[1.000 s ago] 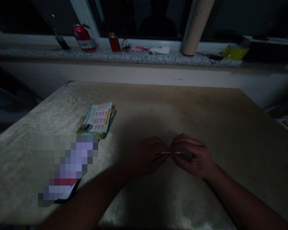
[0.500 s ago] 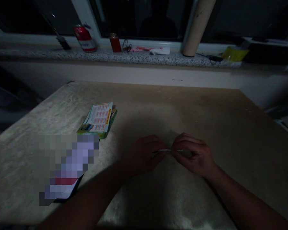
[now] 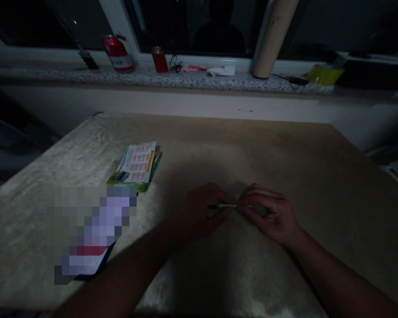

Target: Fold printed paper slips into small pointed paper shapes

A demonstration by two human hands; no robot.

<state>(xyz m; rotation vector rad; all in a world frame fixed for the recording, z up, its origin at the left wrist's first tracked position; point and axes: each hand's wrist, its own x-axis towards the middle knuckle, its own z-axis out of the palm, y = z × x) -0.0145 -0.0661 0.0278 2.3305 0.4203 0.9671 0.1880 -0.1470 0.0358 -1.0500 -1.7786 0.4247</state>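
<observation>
Over the middle of the table, both hands meet at a thin, pale strip-like piece (image 3: 232,206), seen edge-on in dim light; its exact kind I cannot make out. My right hand (image 3: 272,216) pinches its right part between thumb and fingertips. My left hand (image 3: 199,212) has thumb and fingers closed about the left part, where a dark end shows inside the curl of the fingers. Left of the hands lies a small stack of printed cards (image 3: 135,165), green-edged with red number-like print. Closer to me, a phone-like device (image 3: 96,260) is mostly blurred out.
The table (image 3: 285,150) backs onto a wall under a granite windowsill (image 3: 185,80). On the sill stand a red can (image 3: 117,55), a red jar (image 3: 159,61), a cardboard tube (image 3: 273,42) and a yellow item (image 3: 325,74).
The fingers of my left hand have shifted slightly around the thin piece, and its dark left end shows more clearly. My right hand keeps its pinch almost in place.
</observation>
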